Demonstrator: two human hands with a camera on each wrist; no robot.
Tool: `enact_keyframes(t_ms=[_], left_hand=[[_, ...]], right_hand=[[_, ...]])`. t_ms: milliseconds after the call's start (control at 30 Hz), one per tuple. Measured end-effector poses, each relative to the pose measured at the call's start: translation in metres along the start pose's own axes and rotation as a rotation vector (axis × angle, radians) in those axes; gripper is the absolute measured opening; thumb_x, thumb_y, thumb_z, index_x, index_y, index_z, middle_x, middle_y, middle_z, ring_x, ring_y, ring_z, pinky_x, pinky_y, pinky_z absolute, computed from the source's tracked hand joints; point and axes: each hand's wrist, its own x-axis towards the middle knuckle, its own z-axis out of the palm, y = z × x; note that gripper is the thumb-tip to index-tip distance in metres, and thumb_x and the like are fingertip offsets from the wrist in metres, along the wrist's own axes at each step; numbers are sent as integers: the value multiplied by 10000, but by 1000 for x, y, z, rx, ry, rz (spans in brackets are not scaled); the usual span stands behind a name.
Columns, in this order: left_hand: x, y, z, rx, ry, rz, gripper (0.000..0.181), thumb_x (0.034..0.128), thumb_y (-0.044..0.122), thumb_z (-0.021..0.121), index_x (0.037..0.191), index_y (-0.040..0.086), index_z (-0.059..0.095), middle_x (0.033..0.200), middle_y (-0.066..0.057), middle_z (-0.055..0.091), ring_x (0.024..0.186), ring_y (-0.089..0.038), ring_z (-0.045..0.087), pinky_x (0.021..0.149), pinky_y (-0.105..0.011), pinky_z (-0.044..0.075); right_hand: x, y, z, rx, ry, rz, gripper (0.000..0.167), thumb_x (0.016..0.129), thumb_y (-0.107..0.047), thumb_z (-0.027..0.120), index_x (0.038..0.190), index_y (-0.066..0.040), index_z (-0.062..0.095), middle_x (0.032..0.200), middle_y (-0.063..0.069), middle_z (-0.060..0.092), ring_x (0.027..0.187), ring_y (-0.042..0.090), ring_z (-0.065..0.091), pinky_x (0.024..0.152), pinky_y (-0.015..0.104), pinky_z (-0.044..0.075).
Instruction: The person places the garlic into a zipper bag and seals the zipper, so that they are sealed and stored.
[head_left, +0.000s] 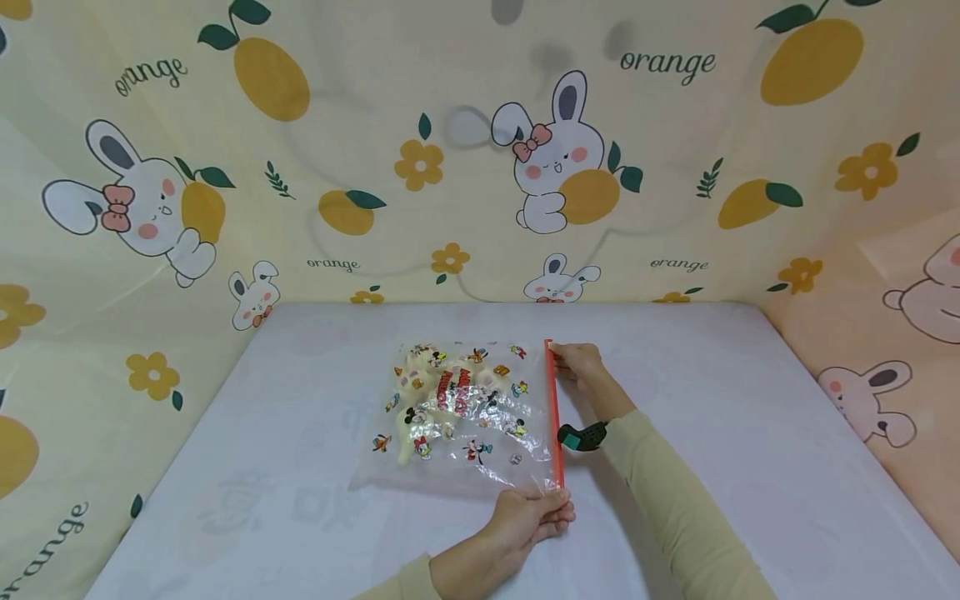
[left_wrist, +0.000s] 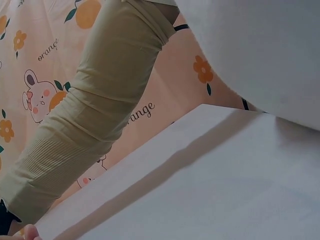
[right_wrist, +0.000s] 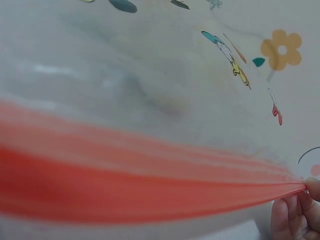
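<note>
A clear zip bag (head_left: 457, 417) printed with cartoon figures lies on the table, its red zip strip (head_left: 555, 417) along the right edge. Inside the bag is a pale cream, lumpy thing (head_left: 414, 383) whose kind I cannot tell. My right hand (head_left: 588, 368) pinches the strip's far end; a pinching hand also shows at the right edge of the right wrist view. At the near end, my left hand (head_left: 517, 529) pinches the bag's corner between thumb and fingers. The left wrist view shows only fingertips (left_wrist: 31, 232) at its lower left corner, and no bag.
Under the bag is a white-covered table (head_left: 285, 467). A cloth backdrop (head_left: 465, 192) with rabbits and oranges rises behind it and along both sides. On the right wrist sits a black band (head_left: 583, 437); the right sleeve (left_wrist: 95, 90) crosses the left wrist view.
</note>
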Motion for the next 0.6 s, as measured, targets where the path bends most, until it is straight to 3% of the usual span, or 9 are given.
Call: enact_keyframes(t_ms=[300,600], left_hand=[[1,0,1,17,4,-26,235,897,144,672,1020,-56,683,733,22,715,662,-47,660,692,-215,602],[2,-1,1,4,-8,4,218,901,110,657,1023,-71,669,711,36,691,657,-45,646,667,-189,579]], right_hand=[[1,0,3,10,10,8,420,984,-259,543,1314,1,553,1085,63,610,839,109,574,647,115,502],[0,-3,1,53,-12,21,456,966,-300,578,1312,-5,553,955,16,626,712,59,587,640,131,526]])
